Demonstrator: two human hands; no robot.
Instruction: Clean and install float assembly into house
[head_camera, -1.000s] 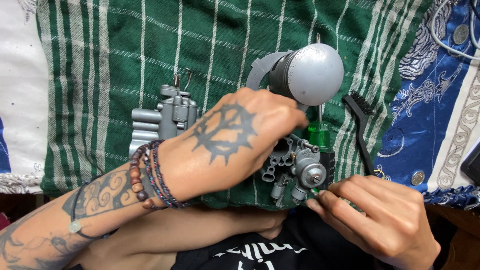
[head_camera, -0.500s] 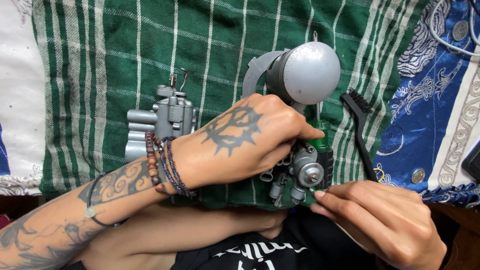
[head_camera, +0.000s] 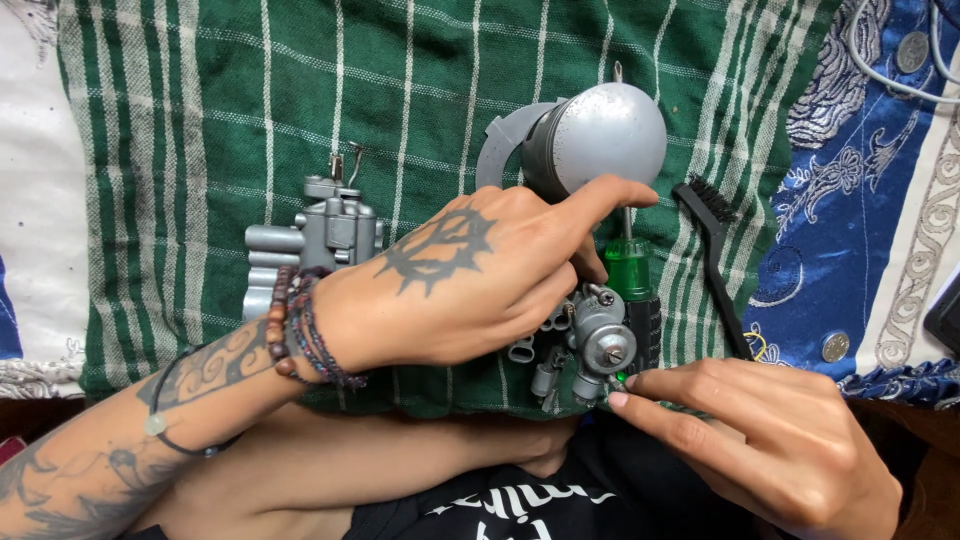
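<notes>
Small grey carburetor sits at the near edge of the green striped cloth, over your lap. Your left hand wraps it from the left, grip closed around its body, index finger stretched toward the grey domed part. Your right hand pinches a tiny piece at the carburetor's lower right, fingertips pressed together. Green-handled screwdriver lies just behind it. Black brush just right. Grey finned block left of your wrist.
</notes>
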